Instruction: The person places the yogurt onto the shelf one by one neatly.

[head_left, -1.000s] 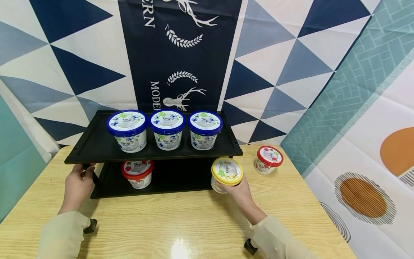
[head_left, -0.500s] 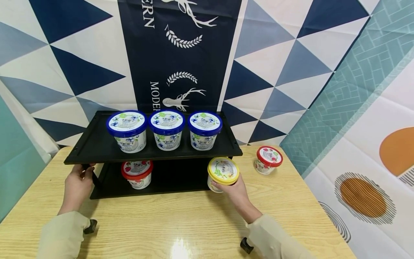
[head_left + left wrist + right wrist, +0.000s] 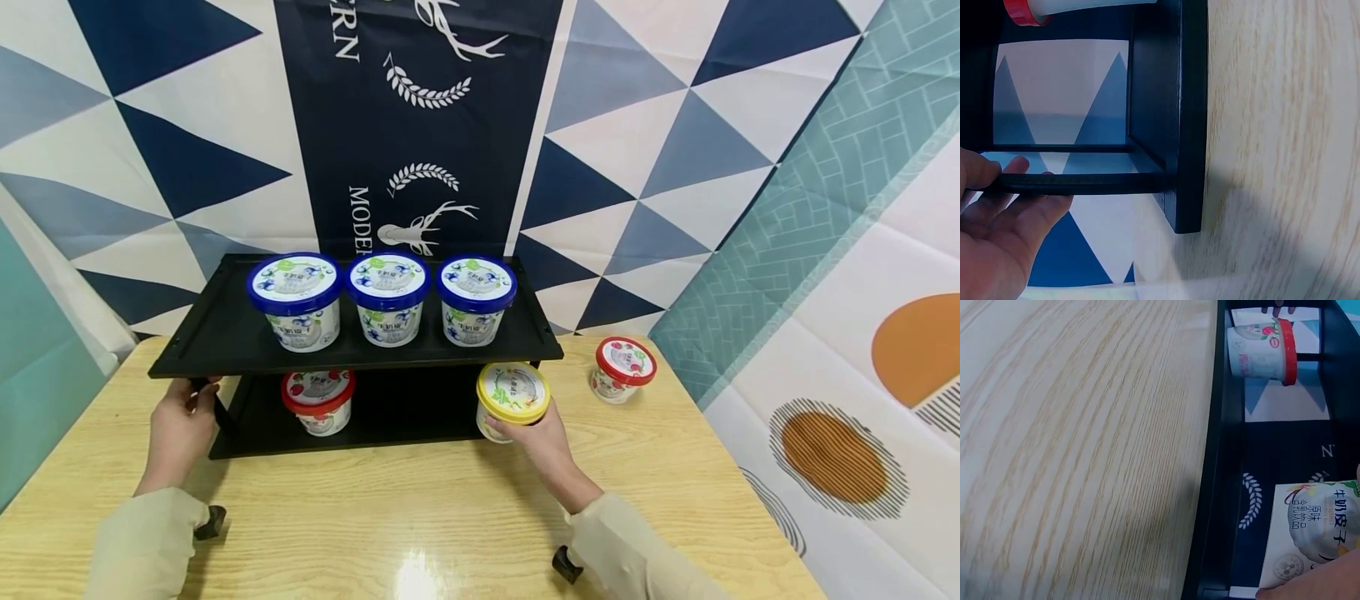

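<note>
A black two-tier rack [image 3: 210,342] stands on the table. In the left wrist view my left hand [image 3: 1004,237] grips the rack's front left post [image 3: 1097,184], thumb on one side and fingers on the other. My right hand [image 3: 551,450] holds a yellow-lidded paper tub [image 3: 514,392] upright at the right end of the lower shelf [image 3: 412,429]. The tub's printed wall [image 3: 1316,525] shows beside the shelf's front edge in the right wrist view. Towards the left of that shelf sits a red-lidded tub [image 3: 318,406], its lid partly under the upper tier.
On the upper tier stand three blue-lidded tubs [image 3: 388,300] in a row. A second red-lidded tub [image 3: 624,368] rests on the wooden table [image 3: 337,517], right of the rack. Patterned cloth [image 3: 600,150] hangs behind, and another printed sheet [image 3: 840,367] borders the right side.
My right hand has shifted the yellow-lidded tub a little to the left along the front of the lower shelf. The left hand keeps its grip on the post.
</note>
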`<state>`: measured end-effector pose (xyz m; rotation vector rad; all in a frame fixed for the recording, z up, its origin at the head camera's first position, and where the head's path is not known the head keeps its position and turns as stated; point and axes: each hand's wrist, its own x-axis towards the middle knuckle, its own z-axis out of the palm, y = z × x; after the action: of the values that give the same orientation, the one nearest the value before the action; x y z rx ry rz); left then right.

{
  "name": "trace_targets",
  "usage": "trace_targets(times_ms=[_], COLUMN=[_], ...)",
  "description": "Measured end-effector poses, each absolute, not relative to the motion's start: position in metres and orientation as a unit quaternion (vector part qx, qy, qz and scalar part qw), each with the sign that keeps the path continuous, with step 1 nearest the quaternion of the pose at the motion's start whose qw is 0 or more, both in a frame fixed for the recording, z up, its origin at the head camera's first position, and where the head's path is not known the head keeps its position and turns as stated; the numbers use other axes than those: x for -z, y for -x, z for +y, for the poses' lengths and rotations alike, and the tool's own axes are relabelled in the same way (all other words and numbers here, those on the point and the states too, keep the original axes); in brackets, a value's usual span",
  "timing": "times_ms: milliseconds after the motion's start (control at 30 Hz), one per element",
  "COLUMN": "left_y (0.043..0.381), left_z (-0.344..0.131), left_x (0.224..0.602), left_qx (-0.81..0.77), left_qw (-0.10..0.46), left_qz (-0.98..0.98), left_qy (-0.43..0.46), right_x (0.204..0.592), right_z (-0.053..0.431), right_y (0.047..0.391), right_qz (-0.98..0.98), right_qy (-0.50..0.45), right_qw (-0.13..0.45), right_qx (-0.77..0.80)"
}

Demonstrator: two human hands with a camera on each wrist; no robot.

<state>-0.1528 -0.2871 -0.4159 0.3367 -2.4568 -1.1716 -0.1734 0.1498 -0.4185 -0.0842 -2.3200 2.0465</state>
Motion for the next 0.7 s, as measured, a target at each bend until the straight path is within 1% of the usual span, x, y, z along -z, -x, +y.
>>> trace_targets(times_ms=[700], left_y=[0.1538], left_z=[-0.2875], left_x=[0.4155], left_qx=[0.408], left_qw=[0.203], left_qz=[-0.881], left_qy=[-0.126], right_x=[0.4188], right_z=[0.1409], right_y=[0.1753], right_qz=[-0.745], right_qy=[0.038], right_qw=[0.016], right_qx=[-0.666])
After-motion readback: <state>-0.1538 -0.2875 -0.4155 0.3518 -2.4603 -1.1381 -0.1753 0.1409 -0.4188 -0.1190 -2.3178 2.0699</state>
